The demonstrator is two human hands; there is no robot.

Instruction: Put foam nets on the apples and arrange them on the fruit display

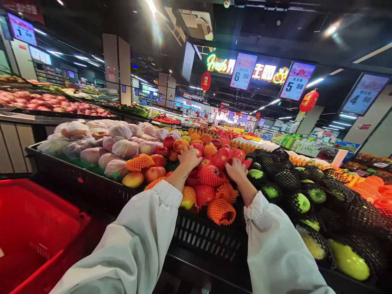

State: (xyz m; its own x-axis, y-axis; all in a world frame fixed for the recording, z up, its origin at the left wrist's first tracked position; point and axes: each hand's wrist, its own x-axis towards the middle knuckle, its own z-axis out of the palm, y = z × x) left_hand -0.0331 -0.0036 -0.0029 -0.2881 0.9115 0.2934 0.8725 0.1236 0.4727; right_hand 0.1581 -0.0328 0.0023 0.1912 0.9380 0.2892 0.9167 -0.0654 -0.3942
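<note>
My left hand [190, 159] rests palm down on the apples, its fingers bent and a little apart, beside an apple in a red foam net [197, 148]. Over on the right of the same pile, my right hand [237, 169] touches the netted apples, thumb and fingers apart. Between my hands lie several red apples in red nets, one of them a netted apple [211, 174] near the middle. An orange foam net [221, 211] lies at the front of the black crate [208, 237]. My fingertips are partly hidden among the fruit.
Wrapped pale fruit [125, 149] fills the crate's left side. Green apples in black nets [301, 203] are heaped on the right. A red shopping basket [39, 232] stands at lower left. Price screens [243, 71] and a red lantern [309, 100] hang overhead.
</note>
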